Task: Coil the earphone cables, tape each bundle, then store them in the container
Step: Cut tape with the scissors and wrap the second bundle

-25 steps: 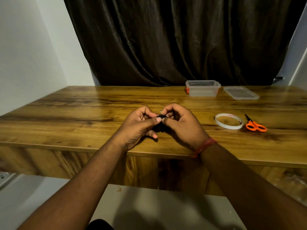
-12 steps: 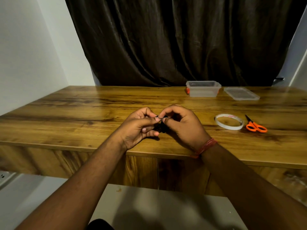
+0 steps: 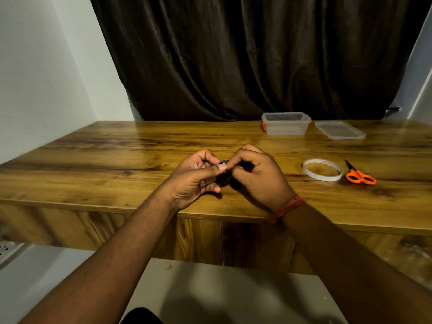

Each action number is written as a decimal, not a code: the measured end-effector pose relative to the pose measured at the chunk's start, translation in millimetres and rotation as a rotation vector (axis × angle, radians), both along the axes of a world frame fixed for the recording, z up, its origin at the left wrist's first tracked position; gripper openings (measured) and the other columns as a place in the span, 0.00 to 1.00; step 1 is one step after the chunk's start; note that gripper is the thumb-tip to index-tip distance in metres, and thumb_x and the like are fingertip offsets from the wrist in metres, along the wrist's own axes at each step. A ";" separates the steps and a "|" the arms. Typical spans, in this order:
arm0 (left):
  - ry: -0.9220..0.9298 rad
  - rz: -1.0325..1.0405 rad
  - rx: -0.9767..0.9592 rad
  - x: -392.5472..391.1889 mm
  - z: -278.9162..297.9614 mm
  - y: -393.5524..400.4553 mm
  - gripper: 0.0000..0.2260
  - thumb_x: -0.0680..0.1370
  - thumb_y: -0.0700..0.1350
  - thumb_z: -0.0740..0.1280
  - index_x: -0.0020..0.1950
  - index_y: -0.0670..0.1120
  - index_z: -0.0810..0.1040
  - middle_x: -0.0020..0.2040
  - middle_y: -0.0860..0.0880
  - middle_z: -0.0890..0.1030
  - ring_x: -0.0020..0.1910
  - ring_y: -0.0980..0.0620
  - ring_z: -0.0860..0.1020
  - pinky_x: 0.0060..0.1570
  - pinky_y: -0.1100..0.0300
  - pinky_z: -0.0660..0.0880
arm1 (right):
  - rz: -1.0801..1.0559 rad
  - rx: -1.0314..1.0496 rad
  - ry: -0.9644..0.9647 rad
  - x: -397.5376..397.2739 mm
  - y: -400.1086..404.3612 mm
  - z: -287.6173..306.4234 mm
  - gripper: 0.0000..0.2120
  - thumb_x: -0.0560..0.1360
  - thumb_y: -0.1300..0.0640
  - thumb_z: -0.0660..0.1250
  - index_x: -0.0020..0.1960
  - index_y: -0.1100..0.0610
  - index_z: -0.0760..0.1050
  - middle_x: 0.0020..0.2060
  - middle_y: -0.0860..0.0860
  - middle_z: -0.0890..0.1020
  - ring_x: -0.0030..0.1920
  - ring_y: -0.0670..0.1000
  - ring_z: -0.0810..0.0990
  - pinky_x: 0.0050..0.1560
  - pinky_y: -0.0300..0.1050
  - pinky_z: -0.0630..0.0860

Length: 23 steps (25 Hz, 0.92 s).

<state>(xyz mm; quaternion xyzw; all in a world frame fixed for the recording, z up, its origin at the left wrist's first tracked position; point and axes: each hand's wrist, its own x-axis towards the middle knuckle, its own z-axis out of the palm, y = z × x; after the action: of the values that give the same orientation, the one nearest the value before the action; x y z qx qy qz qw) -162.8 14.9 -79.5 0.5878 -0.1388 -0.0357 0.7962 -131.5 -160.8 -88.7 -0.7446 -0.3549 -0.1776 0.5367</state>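
Indoors, wooden table [image 3: 117,160], dark curtain [image 3: 233,54], left hand [image 3: 194,181] and right hand [image 3: 261,176] pinching black earphone bundle [image 3: 224,177]

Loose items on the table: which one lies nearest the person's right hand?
The tape roll, white and ring-shaped, lies nearest the right hand; the orange scissors, container and lid lie farther off.
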 end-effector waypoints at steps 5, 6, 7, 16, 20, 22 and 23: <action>-0.050 -0.006 0.030 0.0 -3.2 1.5 0.09 0.74 0.33 0.69 0.45 0.43 0.71 0.41 0.41 0.79 0.29 0.52 0.80 0.25 0.59 0.79 | 0.061 0.073 0.121 -0.5 2.0 -0.7 0.07 0.74 0.66 0.68 0.41 0.55 0.79 0.43 0.52 0.76 0.41 0.56 0.78 0.38 0.59 0.79; -0.057 0.003 0.041 0.0 -3.7 1.3 0.09 0.73 0.34 0.69 0.46 0.43 0.70 0.42 0.40 0.78 0.30 0.52 0.80 0.26 0.59 0.79 | 0.080 0.079 0.140 0.7 2.7 -1.9 0.07 0.74 0.65 0.67 0.41 0.54 0.78 0.43 0.52 0.76 0.40 0.58 0.77 0.37 0.60 0.78; -0.060 0.018 0.052 -0.1 -3.7 0.7 0.09 0.73 0.34 0.68 0.46 0.43 0.70 0.43 0.40 0.78 0.30 0.52 0.80 0.25 0.60 0.79 | 0.099 0.077 0.155 2.2 2.9 -3.2 0.06 0.74 0.63 0.67 0.42 0.53 0.77 0.42 0.52 0.76 0.39 0.58 0.76 0.37 0.62 0.77; -0.123 0.090 0.126 -1.0 -5.2 -3.9 0.10 0.73 0.33 0.68 0.47 0.41 0.69 0.48 0.38 0.78 0.37 0.49 0.82 0.24 0.59 0.79 | 0.092 0.114 0.258 3.9 3.8 -4.9 0.16 0.73 0.64 0.68 0.46 0.47 0.65 0.43 0.55 0.74 0.41 0.53 0.75 0.42 0.64 0.78; -0.163 0.136 0.161 -1.9 -6.7 -4.6 0.09 0.77 0.29 0.64 0.49 0.41 0.69 0.51 0.40 0.76 0.36 0.49 0.82 0.24 0.55 0.80 | 0.084 0.075 0.228 3.9 5.2 -6.0 0.13 0.72 0.61 0.67 0.49 0.50 0.65 0.44 0.56 0.75 0.42 0.51 0.75 0.44 0.62 0.78; -0.182 0.180 0.181 -2.8 -7.9 -4.9 0.08 0.78 0.30 0.64 0.49 0.42 0.69 0.51 0.44 0.76 0.36 0.48 0.82 0.24 0.54 0.80 | 0.067 0.039 0.202 2.9 5.9 -6.1 0.12 0.72 0.58 0.68 0.51 0.51 0.66 0.44 0.57 0.75 0.42 0.50 0.75 0.43 0.60 0.79; -0.199 0.207 0.208 -2.5 -9.4 -4.8 0.08 0.78 0.31 0.65 0.49 0.42 0.70 0.51 0.45 0.76 0.36 0.48 0.82 0.24 0.53 0.80 | 0.067 0.030 0.197 2.2 6.3 -6.1 0.12 0.72 0.58 0.68 0.51 0.51 0.66 0.44 0.55 0.75 0.42 0.50 0.75 0.43 0.58 0.80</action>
<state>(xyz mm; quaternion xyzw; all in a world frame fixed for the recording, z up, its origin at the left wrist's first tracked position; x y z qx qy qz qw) -165.4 10.1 -88.8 0.6789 -0.1510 0.0907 0.7128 -129.3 -154.5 -94.8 -0.7382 -0.3222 -0.0907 0.5856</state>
